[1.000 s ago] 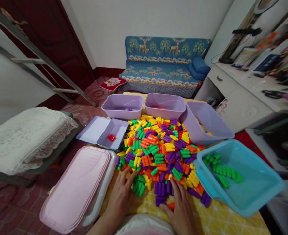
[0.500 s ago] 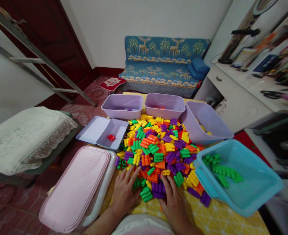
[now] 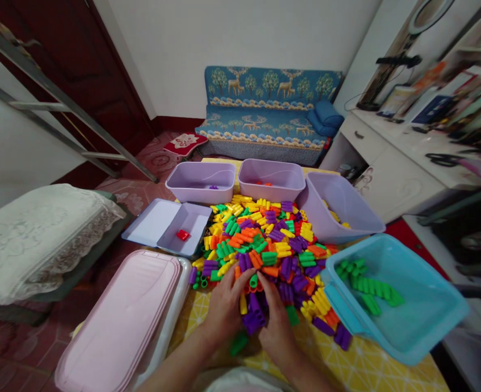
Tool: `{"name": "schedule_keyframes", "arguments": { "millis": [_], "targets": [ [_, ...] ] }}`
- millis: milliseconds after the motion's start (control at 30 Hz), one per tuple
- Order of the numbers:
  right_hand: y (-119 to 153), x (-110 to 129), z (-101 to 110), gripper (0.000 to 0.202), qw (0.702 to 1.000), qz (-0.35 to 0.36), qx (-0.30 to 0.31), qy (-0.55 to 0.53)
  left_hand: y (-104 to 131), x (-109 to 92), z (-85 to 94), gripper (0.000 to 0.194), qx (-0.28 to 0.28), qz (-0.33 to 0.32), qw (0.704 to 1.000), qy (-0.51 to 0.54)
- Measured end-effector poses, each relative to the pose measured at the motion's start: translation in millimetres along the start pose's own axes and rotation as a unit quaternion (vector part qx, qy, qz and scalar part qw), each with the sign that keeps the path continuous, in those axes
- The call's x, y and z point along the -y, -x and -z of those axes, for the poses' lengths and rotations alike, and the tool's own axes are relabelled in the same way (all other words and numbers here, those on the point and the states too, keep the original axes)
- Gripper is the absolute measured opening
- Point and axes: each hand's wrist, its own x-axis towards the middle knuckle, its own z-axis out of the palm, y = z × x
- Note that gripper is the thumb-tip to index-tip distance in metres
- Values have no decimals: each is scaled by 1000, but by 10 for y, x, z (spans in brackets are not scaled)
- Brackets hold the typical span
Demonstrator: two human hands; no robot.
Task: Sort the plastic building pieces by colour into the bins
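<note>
A heap of tube-shaped plastic building blocks [image 3: 261, 220] in yellow, green, orange and purple covers the middle of the table. My left hand [image 3: 223, 305] curves around the left side of a cluster at the near edge of the heap. From the opposite side, my right hand [image 3: 278, 318] presses on the same cluster, its fingertips close to the left ones. Purple blocks [image 3: 255, 314] and a green block [image 3: 253, 281] show between the hands. A blurred green block [image 3: 239, 344] lies below my left wrist. Hidden fingertips obscure exactly which pieces each hand touches.
Lilac bins [image 3: 201, 194] stand along the far side with a few blocks inside. To the right, a turquoise bin [image 3: 432, 321] holds green blocks. A lidded box [image 3: 183, 209] with red pieces and a pink lid [image 3: 121, 321] lie left, on the yellow tablecloth [image 3: 346, 370].
My hands have drawn closer together and curled inward around blocks at the near edge. Pieces between them have shifted and turned. The view has tilted slightly.
</note>
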Motion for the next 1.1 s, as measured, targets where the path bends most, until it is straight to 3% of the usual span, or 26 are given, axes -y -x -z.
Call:
{"name": "schedule_keyframes", "arguments": {
  "millis": [200,333,433,600,667,767,867,1000,1100],
  "targets": [
    [-626,241,261,79,999,-15,-22,-47,-695,-79,299,79,23,16,999,27],
    [-997,278,459,84,998,-9,-57,-11,-993,-85,420,66,9,2,1000,17],
    [-1085,278,606,79,998,10,-58,36,-988,-160,516,56,-9,13,999,49],
    [-950,291,672,43,996,8,-80,45,-777,-249,590,23,-26,10,984,176],
    [-884,315,629,39,996,-5,-86,-7,-704,-251,581,27,-12,13,976,218],
    [-831,365,550,46,994,-49,-49,-80,-628,-256,568,43,35,17,968,247],
    [-826,416,523,35,996,-56,-23,-69,-583,-262,559,59,71,15,968,241],
    [-842,407,594,14,997,-55,-12,-54,-573,-191,533,54,76,5,974,211],
    [-883,270,681,20,990,-99,-65,-80,-645,-89,529,45,38,21,984,175]
  ]
}}
